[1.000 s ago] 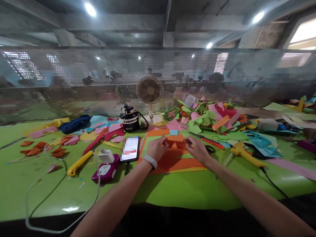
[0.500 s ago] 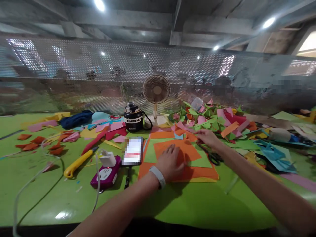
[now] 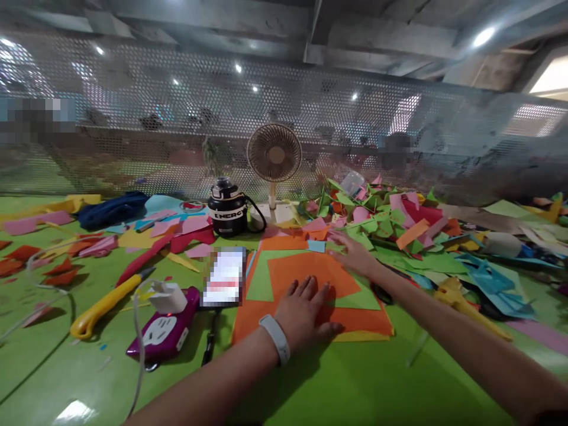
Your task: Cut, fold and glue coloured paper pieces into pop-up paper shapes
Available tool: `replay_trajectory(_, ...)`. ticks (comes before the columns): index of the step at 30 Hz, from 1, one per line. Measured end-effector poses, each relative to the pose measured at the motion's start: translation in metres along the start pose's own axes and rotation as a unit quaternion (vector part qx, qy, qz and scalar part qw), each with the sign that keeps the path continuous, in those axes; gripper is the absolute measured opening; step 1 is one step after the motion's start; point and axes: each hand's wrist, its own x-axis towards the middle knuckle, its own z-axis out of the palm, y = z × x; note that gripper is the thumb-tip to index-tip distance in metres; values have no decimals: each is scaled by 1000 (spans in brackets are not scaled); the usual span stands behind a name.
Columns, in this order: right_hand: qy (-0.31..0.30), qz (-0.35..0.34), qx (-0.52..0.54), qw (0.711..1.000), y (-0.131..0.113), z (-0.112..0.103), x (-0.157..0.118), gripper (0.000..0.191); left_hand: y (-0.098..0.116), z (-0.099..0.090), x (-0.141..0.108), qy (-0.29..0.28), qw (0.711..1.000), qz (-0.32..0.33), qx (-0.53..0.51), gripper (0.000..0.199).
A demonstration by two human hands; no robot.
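My left hand [image 3: 300,315], a pale band on its wrist, presses flat with spread fingers on an orange sheet of paper [image 3: 284,272]. That sheet lies tilted over a green sheet [image 3: 258,283], with a larger orange sheet [image 3: 252,324] and a yellow edge beneath. My right hand [image 3: 355,255] is at the far right side of the stack, palm down, fingers stretched out and holding nothing visible. By its fingertips is a small light blue scrap [image 3: 316,245]. Black scissors [image 3: 382,293] lie partly hidden under my right forearm.
A phone [image 3: 224,276], a purple power strip [image 3: 166,331] with cables and a yellow-handled tool [image 3: 104,307] lie left. Behind stand a black bottle [image 3: 227,213] and a fan [image 3: 274,154]. Paper scraps [image 3: 377,219] heap up at the back right.
My right hand has drawn back slightly from the orange scraps at the stack's far edge, its fingers now straighter. My left hand's fingers have spread wider on the orange sheet. The view has shifted.
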Motion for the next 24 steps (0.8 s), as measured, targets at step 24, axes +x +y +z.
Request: replay_trajectory(24, 60, 127, -192, 971, -10, 18, 81, 17, 2, -4, -11, 12, 1000, 24, 4, 66)
